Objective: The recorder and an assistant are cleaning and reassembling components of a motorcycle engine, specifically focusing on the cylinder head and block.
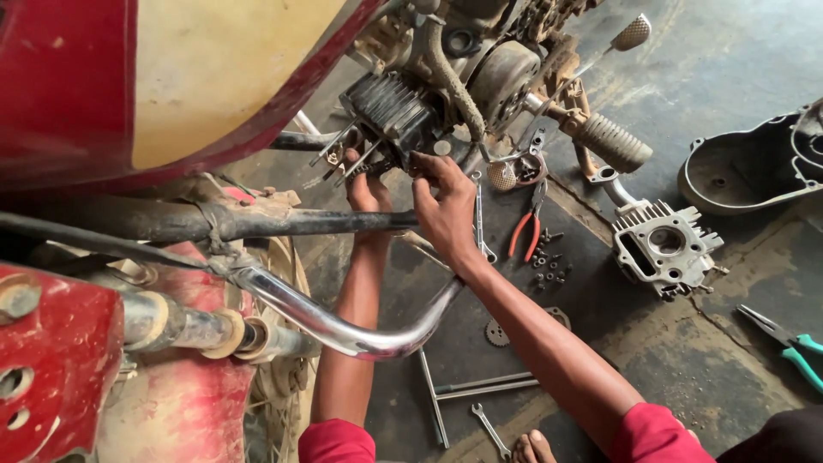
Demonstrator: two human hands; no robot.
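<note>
Both my hands reach up to a motorcycle engine's black finned cylinder (390, 111), where bare studs stick out toward me. My left hand (367, 190) is under the cylinder's lower edge, fingers curled up against the studs. My right hand (446, 206) presses on the cylinder's right lower side, fingers bent around its edge. Whether either hand holds a small part is hidden. A chrome guard bar (343, 330) and a black frame tube (283, 223) cross in front of my forearms.
On the dark floor lie a detached cylinder head (662, 247), a grey engine cover (754, 167), red-handled pliers (525, 230), a spanner (480, 225), loose bolts (549, 261), a sprocket (497, 333), teal-handled pliers (789, 343), a T-handle wrench (480, 387). A red tank (69, 86) fills the upper left.
</note>
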